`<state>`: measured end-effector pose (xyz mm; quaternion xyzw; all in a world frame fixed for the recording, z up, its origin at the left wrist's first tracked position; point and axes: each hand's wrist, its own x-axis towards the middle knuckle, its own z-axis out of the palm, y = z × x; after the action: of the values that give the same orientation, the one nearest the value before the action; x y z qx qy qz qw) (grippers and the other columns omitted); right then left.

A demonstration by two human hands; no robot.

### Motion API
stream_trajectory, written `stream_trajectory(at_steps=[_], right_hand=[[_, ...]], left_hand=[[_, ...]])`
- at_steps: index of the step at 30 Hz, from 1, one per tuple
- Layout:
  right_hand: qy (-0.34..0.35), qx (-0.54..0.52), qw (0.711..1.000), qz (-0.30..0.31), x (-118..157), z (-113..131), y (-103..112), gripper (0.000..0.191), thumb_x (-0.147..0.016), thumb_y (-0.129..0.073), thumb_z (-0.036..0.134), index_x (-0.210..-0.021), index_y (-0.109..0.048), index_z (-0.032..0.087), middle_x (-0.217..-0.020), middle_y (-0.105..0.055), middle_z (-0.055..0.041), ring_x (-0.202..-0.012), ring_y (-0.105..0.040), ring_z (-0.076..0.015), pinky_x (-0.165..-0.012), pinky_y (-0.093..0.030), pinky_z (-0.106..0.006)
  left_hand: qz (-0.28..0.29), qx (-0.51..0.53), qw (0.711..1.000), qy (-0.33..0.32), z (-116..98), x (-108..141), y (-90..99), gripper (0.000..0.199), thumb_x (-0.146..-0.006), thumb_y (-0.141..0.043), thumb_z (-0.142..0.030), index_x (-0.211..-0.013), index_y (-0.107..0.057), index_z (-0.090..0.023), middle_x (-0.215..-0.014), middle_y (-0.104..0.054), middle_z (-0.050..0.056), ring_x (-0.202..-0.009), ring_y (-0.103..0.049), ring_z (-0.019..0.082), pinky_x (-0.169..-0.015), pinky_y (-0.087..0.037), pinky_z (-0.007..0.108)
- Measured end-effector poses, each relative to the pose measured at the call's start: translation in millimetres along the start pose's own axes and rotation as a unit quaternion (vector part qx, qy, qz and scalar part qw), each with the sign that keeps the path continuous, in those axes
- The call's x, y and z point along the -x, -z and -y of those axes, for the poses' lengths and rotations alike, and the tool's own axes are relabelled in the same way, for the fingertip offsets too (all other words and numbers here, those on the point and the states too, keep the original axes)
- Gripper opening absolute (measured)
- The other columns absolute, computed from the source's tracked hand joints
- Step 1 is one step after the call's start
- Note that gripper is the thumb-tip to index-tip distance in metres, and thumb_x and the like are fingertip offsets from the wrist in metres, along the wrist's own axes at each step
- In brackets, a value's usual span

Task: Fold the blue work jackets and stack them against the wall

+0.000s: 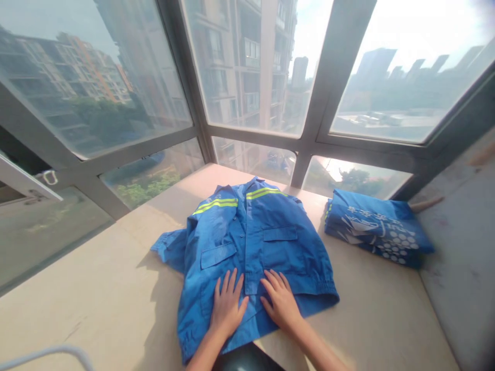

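Observation:
A blue work jacket with yellow-green stripes across its chest lies spread front side up, collar pointing away from me. My left hand rests flat on its lower left front, below a flap pocket, fingers stretched out. On the other side of the front placket, my right hand lies flat near the hem, fingers also extended. Neither hand grips the cloth. One sleeve sticks out at the left with its cuff showing; the other sleeve is not plainly visible.
A folded blue garment with white printing lies at the right by the wall. The pale ledge meets tall framed windows at the back. A whitish curved tube shows at lower left, and a dark object sits below the hem.

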<state>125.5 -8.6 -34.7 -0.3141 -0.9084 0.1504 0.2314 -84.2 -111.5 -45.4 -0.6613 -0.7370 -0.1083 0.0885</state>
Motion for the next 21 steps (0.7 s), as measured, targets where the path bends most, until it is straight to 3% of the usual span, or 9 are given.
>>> stream_trajectory(at_steps=[6,9,13,16,21], right_hand=[[-0.052,-0.028,0.998,-0.023,-31,9,-10,0.042,-0.087,-0.062,0.019,-0.128,-0.064,0.025,-0.14,-0.059,-0.0103,-0.133,-0.049,-0.0283,-0.114,-0.037,-0.049],[-0.066,-0.101,0.992,-0.036,-43,7,-8,0.034,-0.087,-0.059,0.017,-0.118,-0.07,0.025,-0.125,-0.069,-0.0097,-0.12,-0.06,-0.0257,-0.108,-0.043,-0.045],[-0.138,-0.232,0.958,-0.095,-57,-6,7,0.031,-0.095,-0.046,0.026,-0.105,-0.076,0.023,-0.097,-0.077,-0.0073,-0.088,-0.071,-0.0217,-0.085,-0.055,-0.034],[-0.167,-0.245,0.947,-0.125,-62,-14,27,0.04,-0.1,-0.038,0.033,-0.108,-0.075,0.021,-0.09,-0.076,-0.0073,-0.075,-0.069,-0.0204,-0.072,-0.055,-0.03],[-0.137,-0.179,0.961,-0.158,-49,-10,56,0.037,-0.1,-0.041,0.032,-0.112,-0.073,0.02,-0.099,-0.076,-0.0103,-0.088,-0.07,-0.0229,-0.084,-0.054,-0.035]], left_hand=[[0.075,0.029,0.996,-0.034,42,-40,8.9,0.059,-0.095,-0.048,-0.045,-0.15,-0.043,-0.026,-0.159,-0.038,0.009,-0.146,-0.032,0.033,-0.116,-0.027,0.056],[0.085,0.026,0.996,-0.026,48,-47,18.5,0.057,-0.093,-0.052,-0.04,-0.147,-0.047,-0.025,-0.157,-0.04,0.011,-0.145,-0.033,0.035,-0.115,-0.029,0.057],[0.038,0.035,0.999,0.01,24,-37,24.8,0.047,-0.089,-0.055,-0.029,-0.135,-0.058,-0.019,-0.15,-0.046,0.015,-0.139,-0.042,0.034,-0.111,-0.039,0.051],[0.042,0.07,0.997,-0.004,-6,-30,25.7,0.039,-0.088,-0.055,-0.026,-0.126,-0.063,-0.02,-0.139,-0.056,0.014,-0.126,-0.054,0.03,-0.103,-0.047,0.045],[0.06,0.077,0.995,-0.017,-40,-40,24.9,0.039,-0.085,-0.051,-0.01,-0.122,-0.064,-0.017,-0.129,-0.062,0.012,-0.112,-0.059,0.026,-0.092,-0.05,0.04]])
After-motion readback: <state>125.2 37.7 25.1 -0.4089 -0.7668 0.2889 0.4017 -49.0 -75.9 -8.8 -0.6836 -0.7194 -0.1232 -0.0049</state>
